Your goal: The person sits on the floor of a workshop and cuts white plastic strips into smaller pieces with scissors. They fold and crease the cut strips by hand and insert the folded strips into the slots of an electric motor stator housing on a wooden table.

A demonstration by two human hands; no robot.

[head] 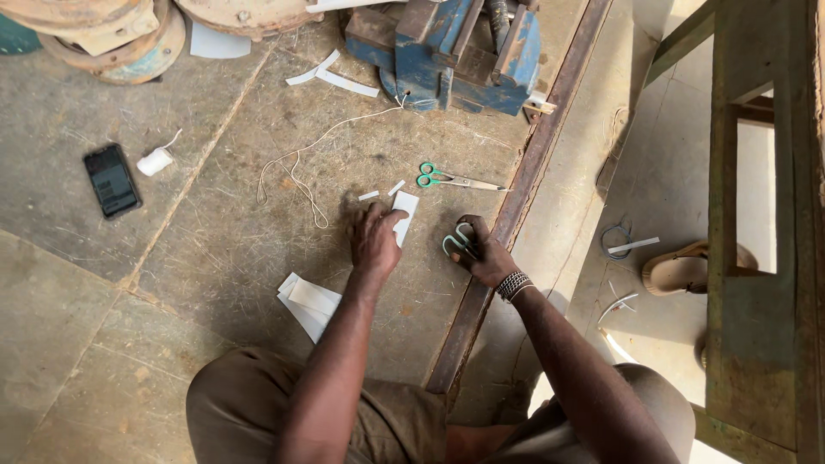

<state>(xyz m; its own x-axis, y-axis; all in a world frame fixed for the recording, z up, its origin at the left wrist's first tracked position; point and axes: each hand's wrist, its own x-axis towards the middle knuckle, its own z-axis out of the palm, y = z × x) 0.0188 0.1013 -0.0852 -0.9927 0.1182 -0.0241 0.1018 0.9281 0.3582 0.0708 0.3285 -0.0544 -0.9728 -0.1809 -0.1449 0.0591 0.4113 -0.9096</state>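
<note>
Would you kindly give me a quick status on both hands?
Left hand pressing white paper piece on floor. Right hand gripping grey-handled scissors. Green-handled scissors lying just beyond.

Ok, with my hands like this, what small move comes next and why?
Probably bring the right hand with its scissors across to the paper strip. The left hand already pins that strip to the floor, and the scissors are in grip but still apart from it.
</note>
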